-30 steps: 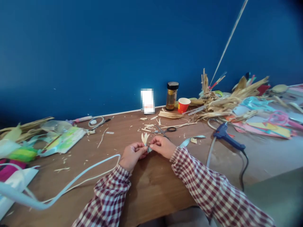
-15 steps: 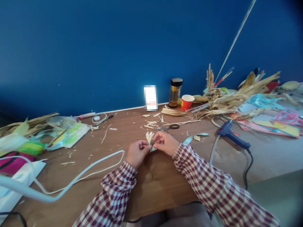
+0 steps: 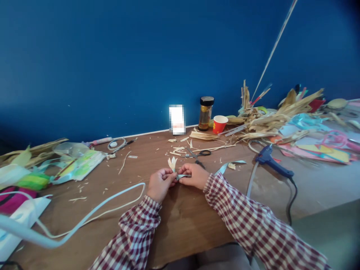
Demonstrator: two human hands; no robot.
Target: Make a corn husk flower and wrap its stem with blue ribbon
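Note:
Between the thumb and fingers of my left hand is the base of a small cream flower, upright, its pointed petals spreading at the top; it looks made of dried husk. My right hand pinches a pale blue ribbon that runs to the flower's base. More of the ribbon shows beyond my right wrist, lying on the table. Just past my right hand rest dark-handled scissors. My fingers hide the flower's lower end.
Husk scraps litter the brown table. A blue glue gun with its cord lies right, before a pile of dried husks. A lidded jar and red paper cup stand at the back. A white cable loops at left.
My right hand has lowered slightly, and the ribbon now stretches visibly between its fingers and the flower's base. The flower stays in my left hand. The whole view has shifted a little.

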